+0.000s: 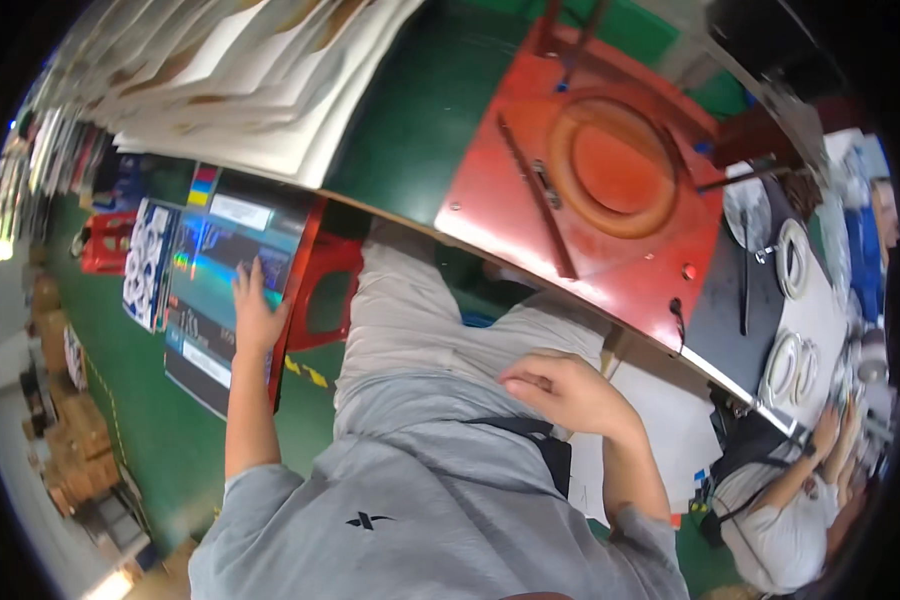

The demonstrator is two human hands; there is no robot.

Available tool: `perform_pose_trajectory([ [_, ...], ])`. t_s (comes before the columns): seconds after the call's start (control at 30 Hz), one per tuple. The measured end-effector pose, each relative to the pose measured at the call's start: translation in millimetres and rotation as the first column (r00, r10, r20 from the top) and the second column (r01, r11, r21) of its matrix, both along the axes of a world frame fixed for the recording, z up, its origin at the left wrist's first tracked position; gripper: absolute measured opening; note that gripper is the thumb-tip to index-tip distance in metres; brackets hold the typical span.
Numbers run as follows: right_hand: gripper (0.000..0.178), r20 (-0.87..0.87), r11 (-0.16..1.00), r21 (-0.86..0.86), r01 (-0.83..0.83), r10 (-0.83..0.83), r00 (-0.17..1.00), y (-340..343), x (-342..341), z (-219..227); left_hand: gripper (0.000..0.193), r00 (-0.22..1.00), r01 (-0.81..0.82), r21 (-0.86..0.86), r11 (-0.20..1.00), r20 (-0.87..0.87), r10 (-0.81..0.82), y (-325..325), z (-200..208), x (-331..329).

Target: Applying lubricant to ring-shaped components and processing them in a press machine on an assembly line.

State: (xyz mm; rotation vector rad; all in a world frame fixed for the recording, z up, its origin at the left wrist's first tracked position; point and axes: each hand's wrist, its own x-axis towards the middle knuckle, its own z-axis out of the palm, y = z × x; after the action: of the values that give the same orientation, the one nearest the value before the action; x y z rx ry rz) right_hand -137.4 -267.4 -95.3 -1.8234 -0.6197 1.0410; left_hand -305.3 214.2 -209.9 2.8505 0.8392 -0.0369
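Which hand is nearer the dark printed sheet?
Left. The left hand is on or just over the dark printed sheet; the right hand is well away to its right.

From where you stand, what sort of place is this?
Probably a print-finishing workshop: large stacked sheets, a printed sheet with colour patches by the left hand, and a red plate bearing an orange ring.

Reference: printed sheet [206, 255]. White label [240, 213], print too small to read, lies across the sheet's far end. Second white label [205, 362], likewise illegible, lies at its near end. Pale numerals [187, 322] stand between both labels. Dark crossed-stroke emblem [370, 521], on the grey shirt [440, 490], right of the sheet.
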Motion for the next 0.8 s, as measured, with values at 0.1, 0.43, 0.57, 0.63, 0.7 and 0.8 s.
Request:
perform_pose_trajectory([
  [0.1,0.020,0.058,0.989,0.109,-0.100,0.094,0.994,13,1,-8,0.078,0.999,-0.036,-0.159,0.987,0.013,0.039,-11,25,3],
  [0.43,0.057,0.398,0.919,0.390,-0.053,-0.116,0.910,137,5,-2,0.032,0.942,-0.205,0.475,0.856,0.334,0.040,-17,165,-58],
  [0.57,0.088,0.556,0.777,0.626,-0.073,-0.378,0.740,188,0,34,0.026,0.895,-0.073,0.597,0.799,0.393,-0.212,-25,261,-64],
  [0.63,0.092,0.534,0.707,0.692,-0.143,-0.368,0.762,201,-6,49,0.027,0.813,-0.103,0.563,0.820,0.522,-0.257,-42,296,-64],
  [0.7,0.079,0.466,0.640,0.747,-0.179,-0.312,0.828,197,-9,59,0.024,0.741,-0.063,0.510,0.858,0.599,-0.302,-53,316,-49],
  [0.8,0.037,0.340,0.679,0.726,-0.109,-0.217,0.915,160,6,79,0.025,0.664,0.077,0.468,0.881,0.635,-0.396,-72,334,-26],
])
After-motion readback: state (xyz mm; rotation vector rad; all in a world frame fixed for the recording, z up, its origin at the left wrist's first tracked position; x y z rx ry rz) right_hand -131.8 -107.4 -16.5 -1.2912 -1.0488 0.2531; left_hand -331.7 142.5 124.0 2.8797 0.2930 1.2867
